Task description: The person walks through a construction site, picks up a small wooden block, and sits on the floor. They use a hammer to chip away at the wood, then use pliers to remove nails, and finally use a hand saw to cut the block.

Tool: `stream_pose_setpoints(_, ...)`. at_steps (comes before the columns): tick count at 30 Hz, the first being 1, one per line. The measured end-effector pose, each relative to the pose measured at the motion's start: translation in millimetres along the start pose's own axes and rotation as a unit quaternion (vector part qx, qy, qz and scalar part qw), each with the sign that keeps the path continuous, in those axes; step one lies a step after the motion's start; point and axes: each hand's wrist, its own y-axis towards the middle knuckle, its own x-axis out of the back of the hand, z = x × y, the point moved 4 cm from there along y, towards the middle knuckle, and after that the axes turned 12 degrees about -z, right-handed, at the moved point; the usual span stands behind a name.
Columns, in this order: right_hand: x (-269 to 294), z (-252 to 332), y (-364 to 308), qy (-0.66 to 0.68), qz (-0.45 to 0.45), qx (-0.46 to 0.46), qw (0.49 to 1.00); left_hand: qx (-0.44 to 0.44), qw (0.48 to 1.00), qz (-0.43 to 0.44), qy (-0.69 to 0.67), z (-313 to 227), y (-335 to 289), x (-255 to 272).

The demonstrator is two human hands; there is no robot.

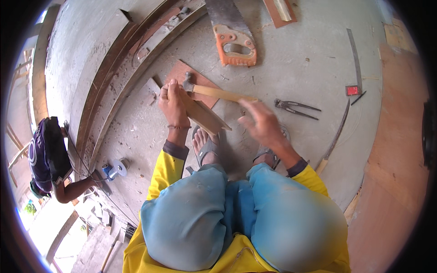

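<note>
The person squats on a concrete floor point(296, 59). The left hand point(173, 102) has its fingers clamped round the upper end of a wood strip point(207, 117), which slants down toward the feet and rests over a reddish board point(182, 73). A hammer point(214, 92) lies across the board just behind the strip, its metal head beside the left hand and its pale handle pointing right. The right hand point(259, 120) is blurred, just short of the handle's end; whether its fingers are apart or together cannot be told.

Risks, as a judgement: the left fingers sit right next to the hammer head, so a careless swing could hit them. The strip is held by one hand only and could twist or slip off the board. Sandalled toes lie directly under the strip's lower end, where a dropped piece or tool would land.

Near at hand are an orange-handled saw point(234, 38) above, pliers point(296, 108) to the right, and a steel square point(356, 63) with a small red tag point(353, 90) by its corner. No packages or signs show. Another person point(48, 157) crouches at far left, well apart.
</note>
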Motion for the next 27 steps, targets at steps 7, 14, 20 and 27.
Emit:
stream_pose_setpoints(7, 106, -107, -51, -0.464, -0.020, 0.021, 0.885, -0.036, 0.996, -0.005, 0.081, 5, 29, -22)
stream_pose_setpoints(14, 110, -140, -68, -0.476, 0.042, 0.111, 0.872, -0.200, 0.978, -0.065, 0.012, -39, 48, -17)
stream_pose_setpoints(20, 56, -51, -4, -0.348, -0.051, 0.113, 0.929, -0.171, 0.972, -0.120, 0.112, -18, 69, 19)
stream_pose_setpoints(27, -95, -12, 50, -0.375, 0.021, 0.279, 0.884, -0.144, 0.973, -0.154, 0.094, 4, 71, 35)
